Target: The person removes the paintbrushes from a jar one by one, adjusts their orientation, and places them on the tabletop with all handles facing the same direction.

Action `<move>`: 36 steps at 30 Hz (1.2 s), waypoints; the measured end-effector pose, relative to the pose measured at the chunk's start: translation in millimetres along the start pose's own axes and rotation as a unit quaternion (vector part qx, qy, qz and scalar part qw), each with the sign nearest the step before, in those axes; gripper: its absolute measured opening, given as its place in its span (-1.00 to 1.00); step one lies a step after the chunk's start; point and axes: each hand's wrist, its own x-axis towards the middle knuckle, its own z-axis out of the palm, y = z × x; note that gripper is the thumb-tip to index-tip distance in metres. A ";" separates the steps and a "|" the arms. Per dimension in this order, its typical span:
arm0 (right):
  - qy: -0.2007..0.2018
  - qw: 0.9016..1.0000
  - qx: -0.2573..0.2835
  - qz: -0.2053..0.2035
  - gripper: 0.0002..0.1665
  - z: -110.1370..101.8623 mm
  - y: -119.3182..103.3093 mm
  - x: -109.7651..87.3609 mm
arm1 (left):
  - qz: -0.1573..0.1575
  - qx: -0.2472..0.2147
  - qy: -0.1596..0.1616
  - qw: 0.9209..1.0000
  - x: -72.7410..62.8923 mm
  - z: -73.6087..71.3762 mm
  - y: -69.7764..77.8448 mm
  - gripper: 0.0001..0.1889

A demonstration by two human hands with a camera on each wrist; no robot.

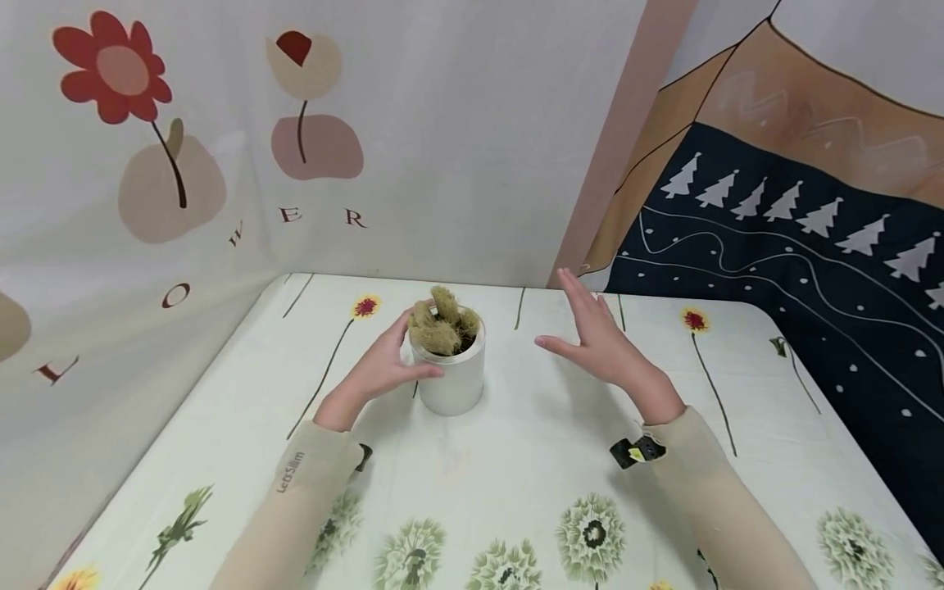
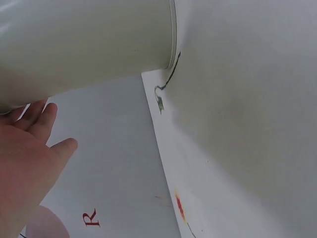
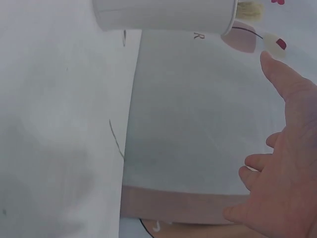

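A white cylindrical pot point(image 1: 455, 388) stands upright on the table, holding a fuzzy yellow-green plant point(image 1: 437, 334) shaped like a cactus. Around the pot's left side reaches my left hand point(image 1: 378, 366), its thumb across the front near the rim and its fingers partly hidden behind. The left wrist view has the pot point(image 2: 84, 44) large at top left, with loosely bent fingertips close to its edge. To the right of the pot, with a gap between, my right hand point(image 1: 599, 340) is raised with spread fingers and holds nothing. Its palm faces the pot point(image 3: 163, 14) in the right wrist view.
A white tablecloth point(image 1: 509, 459) printed with flowers and dandelions covers the table. Behind it hangs a pale cloth point(image 1: 457, 147) with flower prints and letters. A dark cloth point(image 1: 737, 156) with white trees hangs on the right. Each wrist wears a strapped device.
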 end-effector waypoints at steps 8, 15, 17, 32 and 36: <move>-0.007 0.999 0.042 -0.029 0.16 14.5 -16.4 5.3 | -0.025 -0.033 0.021 0.999 1.4 8.9 1.8 0.02; -0.009 0.997 0.066 -0.037 0.10 21.4 -29.6 7.5 | -0.015 -0.077 0.030 0.996 2.2 16.6 0.8 -0.07; -0.002 0.996 0.078 -0.047 0.08 22.5 -34.7 9.1 | -0.007 -0.082 0.034 0.996 2.6 16.0 0.9 -0.08; 0.034 0.982 0.131 -0.131 -0.15 38.4 -62.7 14.6 | 0.002 -0.104 0.034 0.994 3.3 17.6 -3.4 -0.07; 0.043 0.980 0.130 -0.145 -0.25 42.0 -65.6 15.9 | -0.001 -0.109 0.033 0.994 3.6 18.7 -2.8 -0.08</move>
